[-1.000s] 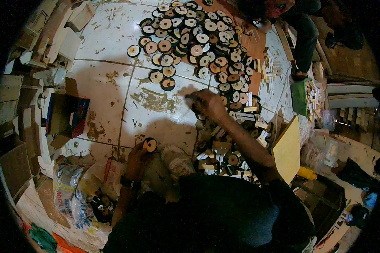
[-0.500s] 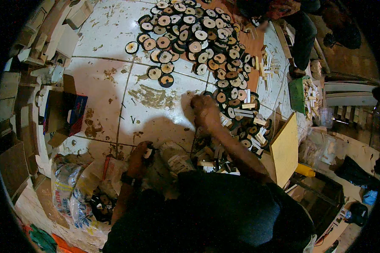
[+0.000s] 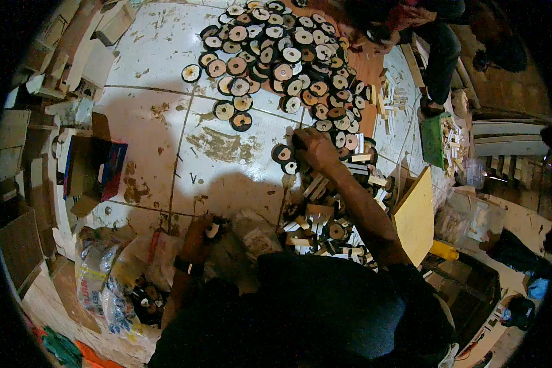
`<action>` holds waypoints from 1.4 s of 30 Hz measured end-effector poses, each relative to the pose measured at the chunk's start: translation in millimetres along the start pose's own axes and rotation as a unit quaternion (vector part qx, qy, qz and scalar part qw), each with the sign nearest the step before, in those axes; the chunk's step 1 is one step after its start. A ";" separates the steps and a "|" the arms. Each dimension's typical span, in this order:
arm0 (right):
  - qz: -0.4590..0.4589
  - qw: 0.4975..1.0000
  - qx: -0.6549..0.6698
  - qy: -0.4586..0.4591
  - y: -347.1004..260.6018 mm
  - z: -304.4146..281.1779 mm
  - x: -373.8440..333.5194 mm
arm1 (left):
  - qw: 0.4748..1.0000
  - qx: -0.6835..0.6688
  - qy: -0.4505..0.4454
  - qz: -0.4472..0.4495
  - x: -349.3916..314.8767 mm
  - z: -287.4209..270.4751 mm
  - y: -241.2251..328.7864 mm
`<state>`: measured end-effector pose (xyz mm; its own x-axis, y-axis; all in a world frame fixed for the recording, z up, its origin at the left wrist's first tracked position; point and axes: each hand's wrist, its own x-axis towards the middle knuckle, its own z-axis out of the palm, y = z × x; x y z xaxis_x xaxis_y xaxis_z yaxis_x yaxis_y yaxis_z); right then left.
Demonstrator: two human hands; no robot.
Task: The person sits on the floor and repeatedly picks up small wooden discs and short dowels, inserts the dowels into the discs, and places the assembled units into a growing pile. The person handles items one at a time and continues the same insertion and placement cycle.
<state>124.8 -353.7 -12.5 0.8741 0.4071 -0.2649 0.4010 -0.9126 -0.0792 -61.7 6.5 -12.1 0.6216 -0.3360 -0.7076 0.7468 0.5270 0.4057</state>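
My right hand reaches over the near edge of a large heap of black-rimmed wooden discs with holes in their centres. Its fingers are closed round a dark disc, mostly covered by the hand. Just left of that hand, a tan-faced disc and a paler disc lie touching on the tiles. Close to my body, my left hand is closed on a small pale-faced piece; its full shape is hidden. Under my right forearm lie loose wooden strips mixed with more discs.
Plastic sacks sit at my left, one holding dark pieces. An opened cardboard box stands farther left. On the right are a yellowish board and a green crate of wood strips. Another person's hands show at the far right.
My right hand has shifted right and slightly away from me, uncovering two discs on the tiles. My left hand has dropped slightly. The other person's hands have come more into sight.
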 end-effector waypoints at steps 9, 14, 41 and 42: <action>0.048 0.975 0.103 0.192 60.7 -61.6 97.0 | 0.995 0.098 0.030 0.015 8.4 -18.8 -12.6; -0.002 0.974 -0.025 0.226 56.7 -67.3 127.2 | 0.999 -0.028 0.039 -0.010 4.1 -25.6 -22.1; -0.018 0.965 0.023 0.261 54.5 -94.6 153.5 | 0.922 0.354 0.011 0.156 -4.2 -13.0 -7.2; -0.005 0.968 0.035 0.247 58.3 -98.8 166.0 | 0.971 0.212 0.011 0.112 -3.3 -13.1 -7.9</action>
<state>320.3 -335.6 33.9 0.9016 0.3686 0.2265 0.4060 -0.9016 -0.1490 -72.8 13.6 -20.6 0.7775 -0.2311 -0.5849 0.6271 0.2151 0.7486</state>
